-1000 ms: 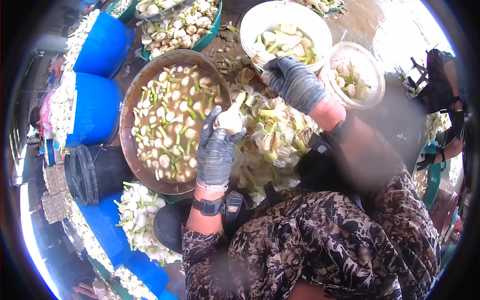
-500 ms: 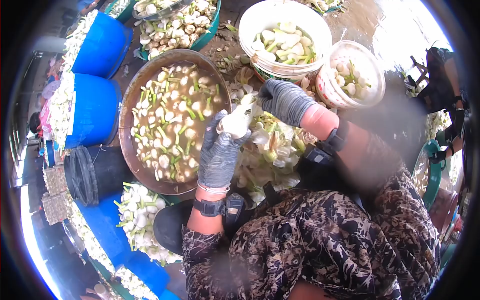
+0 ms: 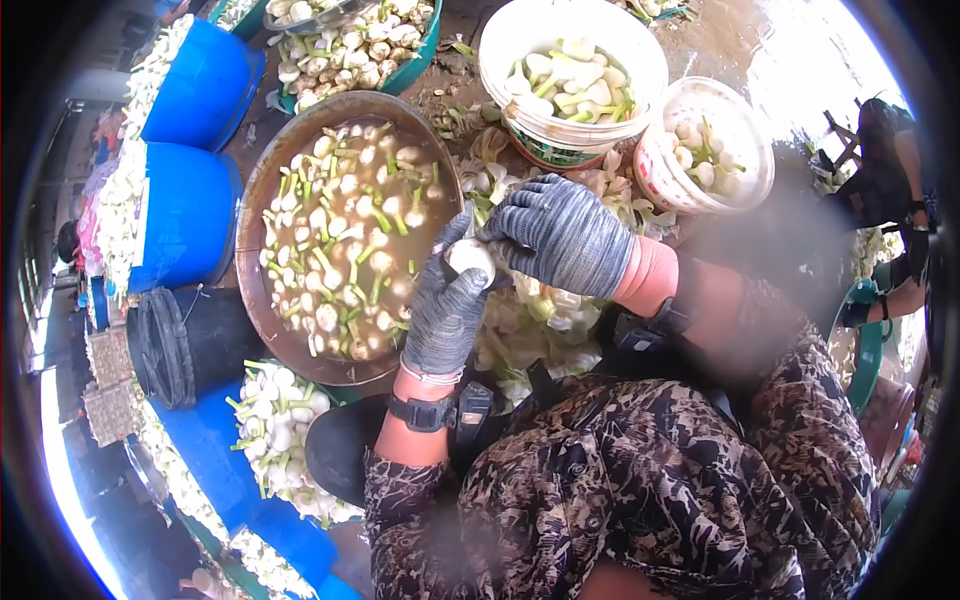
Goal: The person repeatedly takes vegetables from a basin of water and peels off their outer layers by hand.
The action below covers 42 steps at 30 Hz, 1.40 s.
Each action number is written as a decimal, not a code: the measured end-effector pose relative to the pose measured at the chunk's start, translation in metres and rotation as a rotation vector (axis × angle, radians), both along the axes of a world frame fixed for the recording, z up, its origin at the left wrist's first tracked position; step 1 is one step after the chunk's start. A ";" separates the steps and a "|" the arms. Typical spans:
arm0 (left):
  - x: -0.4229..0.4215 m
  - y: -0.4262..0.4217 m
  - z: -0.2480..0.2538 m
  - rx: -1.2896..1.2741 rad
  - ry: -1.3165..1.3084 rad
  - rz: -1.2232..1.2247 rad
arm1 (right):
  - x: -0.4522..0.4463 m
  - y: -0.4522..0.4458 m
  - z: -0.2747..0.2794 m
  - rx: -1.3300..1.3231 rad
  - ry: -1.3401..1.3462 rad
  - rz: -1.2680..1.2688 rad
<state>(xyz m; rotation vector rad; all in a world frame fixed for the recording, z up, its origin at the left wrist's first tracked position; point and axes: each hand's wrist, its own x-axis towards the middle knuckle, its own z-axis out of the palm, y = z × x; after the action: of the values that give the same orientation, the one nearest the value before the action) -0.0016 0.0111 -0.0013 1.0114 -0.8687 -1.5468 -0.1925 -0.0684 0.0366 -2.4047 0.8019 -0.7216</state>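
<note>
A white garlic bulb (image 3: 470,261) sits in my left hand (image 3: 445,315), whose gloved fingers wrap round it. My right hand (image 3: 562,238), also in a grey glove, is curled against the bulb's right side, with its fingertips closed there and partly hidden. Below both hands lies a heap of loose garlic skins (image 3: 535,325). Just left of my left hand is a wide round basin (image 3: 262,325) of brownish water, with trimmed garlic bulbs (image 3: 330,225) floating in it.
Beyond my hands stand a large white bucket (image 3: 497,45) and a smaller white bucket (image 3: 755,180), both with peeled garlic. Blue tubs (image 3: 185,220) and a black bucket (image 3: 210,335) line the left. Whole garlic (image 3: 285,430) is piled near my knee. Another person's arm (image 3: 905,300) shows at right.
My right hand has come down and left from above the bulb and now meets it. The bulb has turned in my left hand, showing a rounder face.
</note>
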 end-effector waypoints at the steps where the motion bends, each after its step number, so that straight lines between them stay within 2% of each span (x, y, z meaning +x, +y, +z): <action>1: 0.002 0.002 -0.001 0.014 -0.025 -0.019 | 0.001 0.000 -0.003 -0.047 0.040 -0.016; 3: 0.003 0.003 -0.001 0.027 -0.051 -0.036 | 0.004 0.000 -0.007 -0.094 0.079 -0.031; 5: 0.001 0.004 0.001 -0.036 -0.288 -0.052 | 0.007 -0.001 -0.010 0.022 0.053 -0.069; 6: 0.000 0.004 0.004 -0.029 -0.287 -0.057 | 0.009 0.000 -0.015 0.030 0.053 -0.073; 8: 0.001 0.002 0.012 -0.227 -0.501 -0.102 | 0.012 -0.001 -0.028 0.276 -0.090 -0.171; 9: 0.004 0.002 0.014 -0.228 -0.526 -0.134 | 0.012 -0.003 -0.027 0.361 -0.086 -0.157; 12: 0.009 0.000 0.011 -0.271 -0.650 -0.202 | 0.014 0.002 -0.025 0.245 -0.070 -0.200; 14: 0.009 0.000 0.013 -0.307 -0.659 -0.198 | 0.015 0.004 -0.028 0.287 -0.077 -0.197; 17: 0.001 0.003 0.019 -0.306 -0.673 -0.216 | 0.011 -0.003 -0.015 0.602 0.045 -0.142; 18: 0.000 0.003 0.020 -0.273 -0.680 -0.229 | 0.011 -0.002 -0.018 0.602 0.046 -0.141; 20: 0.003 0.002 0.020 -0.333 -0.703 -0.208 | 0.009 0.003 -0.026 0.672 -0.354 -0.016; 21: 0.005 0.002 0.019 -0.264 -0.633 -0.205 | 0.004 0.002 -0.011 0.671 -0.191 0.010; 22: 0.005 0.002 0.019 -0.197 -0.561 -0.204 | 0.006 0.002 -0.013 0.668 -0.189 0.018; 23: 0.004 0.003 0.021 -0.180 -0.688 -0.205 | 0.006 0.002 -0.019 0.639 -0.202 0.019; 24: 0.003 0.005 0.020 -0.179 -0.687 -0.208 | 0.006 0.003 -0.022 0.613 -0.217 0.015; 26: -0.001 0.006 0.016 -0.421 -0.900 -0.124 | 0.013 0.006 -0.028 0.578 -0.253 -0.043; 27: -0.004 0.006 0.020 -0.455 -0.929 -0.135 | 0.018 0.007 -0.031 0.617 -0.332 -0.123; 28: -0.004 0.006 0.019 -0.455 -0.927 -0.140 | 0.021 0.007 -0.033 0.653 -0.412 -0.203; 30: -0.002 0.003 0.016 -0.407 -0.666 -0.100 | 0.017 0.010 -0.027 0.601 -0.395 -0.245; 31: -0.006 -0.001 0.013 -0.255 -0.274 -0.111 | 0.015 0.009 -0.022 0.315 -0.330 -0.183; 32: -0.005 -0.002 0.008 -0.135 -0.195 -0.082 | 0.013 0.008 -0.019 0.032 -0.263 -0.120; 34: -0.001 -0.003 0.023 0.094 -0.435 -0.110 | 0.015 0.007 -0.018 -0.012 -0.274 -0.070; 35: -0.002 -0.002 0.023 0.093 -0.435 -0.109 | 0.017 0.007 -0.023 0.130 -0.318 -0.151; 37: -0.008 -0.001 0.020 -0.235 -0.815 -0.046 | 0.019 0.000 -0.039 0.457 -0.432 -0.280; 38: -0.008 -0.001 0.019 -0.239 -0.814 -0.052 | 0.014 -0.008 -0.047 0.514 -0.407 -0.375; 40: -0.006 -0.001 0.019 -0.318 -0.570 -0.015 | 0.003 -0.028 -0.040 0.580 -0.246 -0.436; 41: -0.006 -0.001 0.012 -0.232 -0.427 -0.012 | -0.004 -0.035 -0.047 0.492 -0.106 -0.387; 42: -0.004 -0.003 0.006 -0.240 -0.432 -0.011 | -0.007 -0.036 -0.047 0.485 -0.112 -0.385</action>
<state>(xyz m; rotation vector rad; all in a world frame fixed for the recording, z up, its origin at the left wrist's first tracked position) -0.0059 0.0078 0.0046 1.1817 -1.3255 -1.2115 -0.1998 -0.1045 -0.0102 -1.7839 1.2486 -0.6983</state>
